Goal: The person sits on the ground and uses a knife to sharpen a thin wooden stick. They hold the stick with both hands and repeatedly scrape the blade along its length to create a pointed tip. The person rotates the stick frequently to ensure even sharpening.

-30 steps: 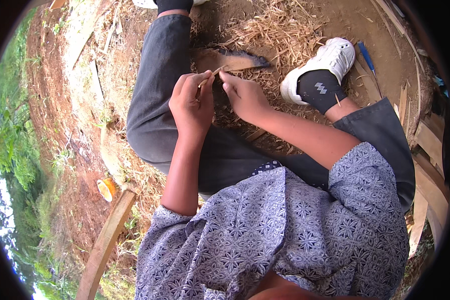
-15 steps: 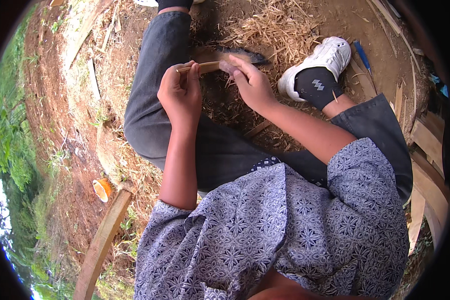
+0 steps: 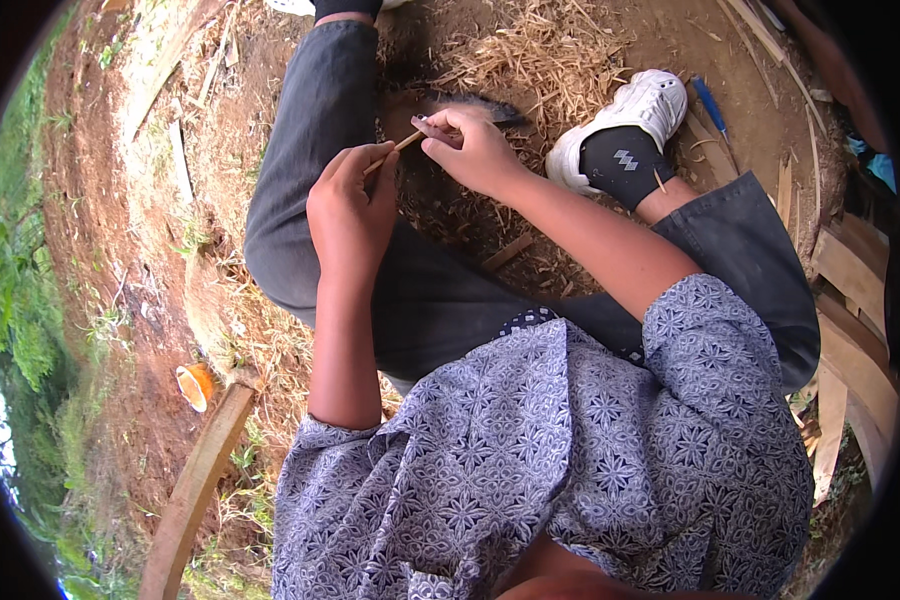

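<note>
My left hand (image 3: pixel 350 205) is closed around a thin wooden stick (image 3: pixel 406 143), pinching it between thumb and fingers. The stick slants up to the right, and its far end reaches the fingertips of my right hand (image 3: pixel 475 155). That hand's fingers are bent together, with something small and dark at their tips that is too small to name. Both hands are held between my legs, above the ground. Just beyond the right hand lies a dark, flat, pointed piece (image 3: pixel 485 106), partly hidden by it.
Pale wood shavings (image 3: pixel 540 55) cover the soil ahead. A blue-handled tool (image 3: pixel 710 103) lies right of my white shoe (image 3: pixel 635 115). Wooden boards (image 3: pixel 855 330) are stacked at far right. Left are an orange container (image 3: pixel 196 387) and a long timber (image 3: pixel 200 490).
My right hand has shifted left and turned, its fingers curling in from a straighter pose. The pale greyish thing at its fingertips no longer shows. The stick now tilts more steeply.
</note>
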Demonstrator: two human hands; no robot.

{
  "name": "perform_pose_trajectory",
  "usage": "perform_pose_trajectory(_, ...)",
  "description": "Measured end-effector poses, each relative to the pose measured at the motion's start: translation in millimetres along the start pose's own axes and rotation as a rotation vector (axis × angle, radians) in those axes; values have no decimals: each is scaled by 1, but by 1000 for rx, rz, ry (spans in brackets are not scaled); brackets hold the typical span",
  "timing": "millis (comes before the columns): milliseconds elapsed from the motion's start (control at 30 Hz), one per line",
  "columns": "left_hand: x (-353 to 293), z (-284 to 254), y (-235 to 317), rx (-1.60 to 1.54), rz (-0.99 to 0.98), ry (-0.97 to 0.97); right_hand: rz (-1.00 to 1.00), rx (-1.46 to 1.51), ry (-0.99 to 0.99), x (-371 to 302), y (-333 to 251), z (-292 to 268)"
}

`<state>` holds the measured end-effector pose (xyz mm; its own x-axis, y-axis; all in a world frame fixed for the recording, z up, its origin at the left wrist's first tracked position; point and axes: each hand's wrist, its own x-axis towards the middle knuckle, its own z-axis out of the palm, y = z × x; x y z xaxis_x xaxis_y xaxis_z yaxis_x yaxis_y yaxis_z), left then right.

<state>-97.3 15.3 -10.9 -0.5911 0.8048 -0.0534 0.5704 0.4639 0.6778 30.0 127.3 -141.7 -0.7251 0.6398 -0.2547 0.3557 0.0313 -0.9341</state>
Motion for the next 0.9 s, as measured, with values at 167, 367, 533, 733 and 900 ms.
perform_pose_trajectory(167, -1, -4, -2, -57, 9, -56, 320, 250, -150, 7, -14, -6)
perform_pose_trajectory(367, 1, 1, -5, -48, 66, -14, 86, -12, -83, 19, 13, -5)
perform_pose_trajectory(533, 0, 3, -14, -70, 72, 17, 6, 9, -48, 10, -19, -1)
perform_pose_trajectory(733, 0, 10, -7, -87, 134, 50, -89, 44, 96, 15, 22, 8)
perform_pose_trajectory(900, 3, 11, -13, -93, 72, 88, -187, 258, 126, -6, -54, 16)
